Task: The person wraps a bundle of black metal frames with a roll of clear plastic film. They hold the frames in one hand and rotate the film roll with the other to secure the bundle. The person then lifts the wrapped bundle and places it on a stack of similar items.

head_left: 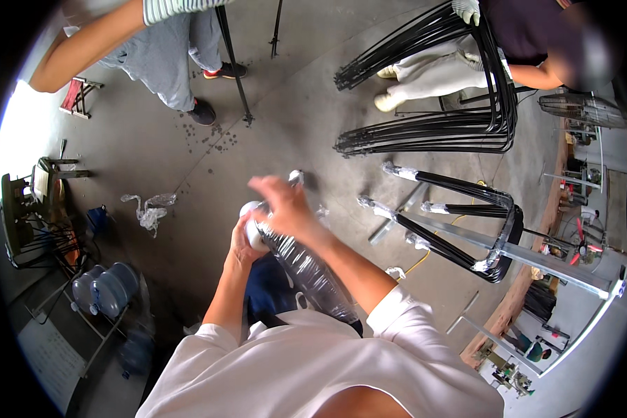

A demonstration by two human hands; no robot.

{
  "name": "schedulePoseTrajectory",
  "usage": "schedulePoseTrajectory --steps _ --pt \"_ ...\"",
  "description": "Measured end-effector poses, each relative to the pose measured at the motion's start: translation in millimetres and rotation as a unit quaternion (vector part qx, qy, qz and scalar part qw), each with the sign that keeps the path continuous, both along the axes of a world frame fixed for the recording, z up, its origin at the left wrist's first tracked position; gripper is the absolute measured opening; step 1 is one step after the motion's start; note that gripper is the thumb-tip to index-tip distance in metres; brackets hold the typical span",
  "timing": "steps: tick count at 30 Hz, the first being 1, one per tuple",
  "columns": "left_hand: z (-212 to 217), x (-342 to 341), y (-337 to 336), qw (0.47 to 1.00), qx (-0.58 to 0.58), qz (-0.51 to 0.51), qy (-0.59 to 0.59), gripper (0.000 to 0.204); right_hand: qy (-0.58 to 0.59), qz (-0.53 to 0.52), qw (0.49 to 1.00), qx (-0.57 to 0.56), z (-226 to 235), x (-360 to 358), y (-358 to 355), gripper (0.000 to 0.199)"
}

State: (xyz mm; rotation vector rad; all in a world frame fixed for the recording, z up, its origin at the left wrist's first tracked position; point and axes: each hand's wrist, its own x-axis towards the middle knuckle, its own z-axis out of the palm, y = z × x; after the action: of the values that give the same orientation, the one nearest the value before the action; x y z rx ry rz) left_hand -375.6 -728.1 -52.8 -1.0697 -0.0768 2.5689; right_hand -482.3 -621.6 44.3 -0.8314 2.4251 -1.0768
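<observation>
My left hand (pixel 241 244) is closed round a pale white roll (pixel 256 235), which looks like a roll of stretch film. Just right of it, my right hand (pixel 285 205) passes over a long bundle wrapped in shiny clear film (pixel 310 275). Motion blurs this hand, but its fingers look stretched out and hold nothing visible. The bundle slants from my hands down to my right side, with something dark showing through the film. Past my right hand a white, film-covered end (pixel 296 177) sticks out. My right forearm hides part of the bundle.
Black bent-tube frames with film-wrapped ends (pixel 460 209) rest on a metal stand to the right. Beyond, a co-worker holds a stack of black tube frames (pixel 425 136); another person stands far left. Crumpled film (pixel 150 212) and large water bottles (pixel 108 287) are at left.
</observation>
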Motion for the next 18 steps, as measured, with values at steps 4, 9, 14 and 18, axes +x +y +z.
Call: schedulePoseTrajectory --steps 4,9,14,18 --pt "1 12 -10 0.996 -0.080 0.047 0.007 0.051 0.109 0.078 0.979 0.154 -7 41 -14 0.052" --pt "-5 18 -18 0.988 -0.077 0.130 0.021 0.052 0.082 0.068 0.984 0.142 -4 41 -14 0.049" --pt "5 0 -10 0.978 -0.061 0.200 0.009 0.043 0.092 0.052 0.987 0.120 -1 27 5 0.052" --pt "-10 -10 -4 0.971 -0.017 0.227 0.079 0.046 0.112 0.047 0.982 0.142 1 21 19 0.058"
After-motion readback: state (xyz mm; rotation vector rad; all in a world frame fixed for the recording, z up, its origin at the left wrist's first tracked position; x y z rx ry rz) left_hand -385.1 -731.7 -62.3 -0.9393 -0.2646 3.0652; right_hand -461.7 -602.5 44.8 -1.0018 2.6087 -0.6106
